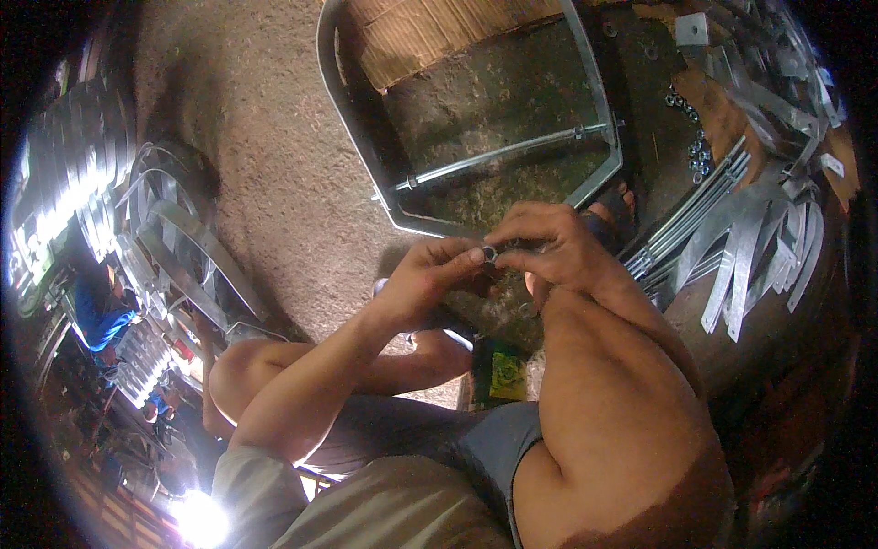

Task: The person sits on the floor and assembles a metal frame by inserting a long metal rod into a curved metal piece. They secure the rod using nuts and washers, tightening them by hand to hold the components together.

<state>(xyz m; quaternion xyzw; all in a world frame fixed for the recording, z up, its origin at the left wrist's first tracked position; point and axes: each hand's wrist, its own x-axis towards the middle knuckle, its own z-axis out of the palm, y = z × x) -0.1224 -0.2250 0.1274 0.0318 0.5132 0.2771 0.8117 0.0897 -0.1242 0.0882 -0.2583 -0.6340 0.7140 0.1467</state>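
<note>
The left hand [434, 274] and right hand [549, 245] both pinch a small metal nut [489, 253], just on the near side of the bent metal frame [594, 180], and with so little surface to grip, it could slip to the floor [265, 137]

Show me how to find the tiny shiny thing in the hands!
Find the big bent metal frame on the floor. By its lower edge, the left hand and right hand meet. Pinched between them is a small, round metal piece; unlike the shiny pieces clustered at right, it is held up.
</note>
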